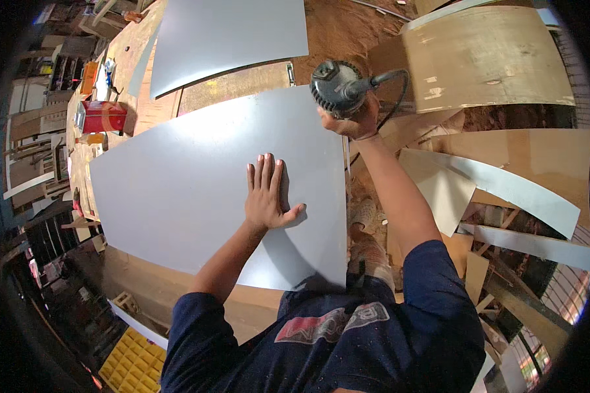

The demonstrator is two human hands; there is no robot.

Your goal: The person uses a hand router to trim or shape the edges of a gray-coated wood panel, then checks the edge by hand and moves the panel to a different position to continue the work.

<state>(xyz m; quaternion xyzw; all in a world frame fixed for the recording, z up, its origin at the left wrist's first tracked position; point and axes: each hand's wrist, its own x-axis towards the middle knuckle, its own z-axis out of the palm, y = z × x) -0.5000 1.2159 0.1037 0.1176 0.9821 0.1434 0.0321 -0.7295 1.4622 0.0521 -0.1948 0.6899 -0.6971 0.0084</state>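
Note:
My left hand [267, 202] lies flat on a large light-grey sheet [170, 190], fingers spread and holding nothing. My right hand [360, 123] is wrapped round a black corded trim router [336, 85] at the sheet's far right corner. The router stands upright and its ribbed top faces me. A black power cord [398, 73] leaves its top and loops down past my wrist. The router's base and bit are hidden under its body and my fingers. The sheet's right edge runs straight from the tool down toward my waist.
Another grey sheet [229, 33] lies farther off on the wooden worktable [170, 108], near a red can [103, 116]. Plywood panels [485, 62] and pale offcut strips [511, 187] are piled at the right. A yellow crate [132, 363] stands at the lower left.

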